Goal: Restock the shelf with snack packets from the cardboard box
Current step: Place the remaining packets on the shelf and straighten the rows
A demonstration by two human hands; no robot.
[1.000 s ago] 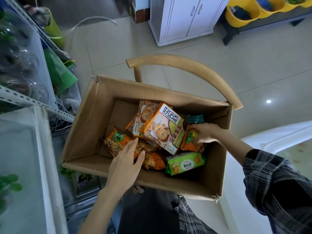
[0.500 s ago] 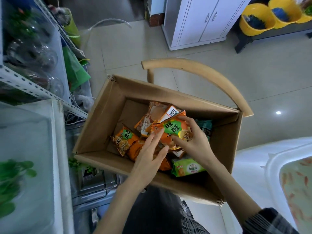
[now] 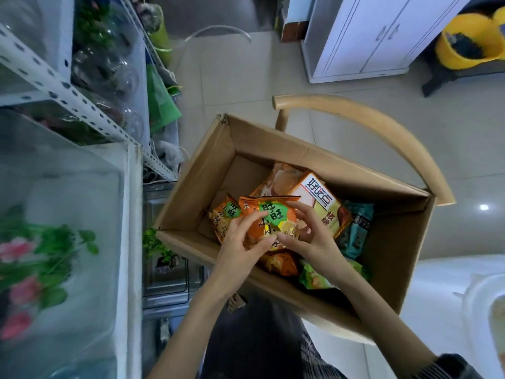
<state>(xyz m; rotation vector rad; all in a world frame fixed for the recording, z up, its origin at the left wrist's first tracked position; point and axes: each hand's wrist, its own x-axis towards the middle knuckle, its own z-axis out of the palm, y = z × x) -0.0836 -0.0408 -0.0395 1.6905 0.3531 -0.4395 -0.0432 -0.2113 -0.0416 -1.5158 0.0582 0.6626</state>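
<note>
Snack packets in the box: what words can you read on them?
"旺旺": on the orange packet, gripped by the left hand and the right hand.
"旺旺": on the second orange packet, just left of it.
"好吃点": on the biscuit pack.
Too blurred to read: the teal packets, the green packet and all the smaller print.

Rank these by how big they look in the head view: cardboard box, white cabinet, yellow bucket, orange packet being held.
1. cardboard box
2. white cabinet, cropped at the top
3. yellow bucket and orange packet: about alike; the bucket is farther off, so unranked
</note>
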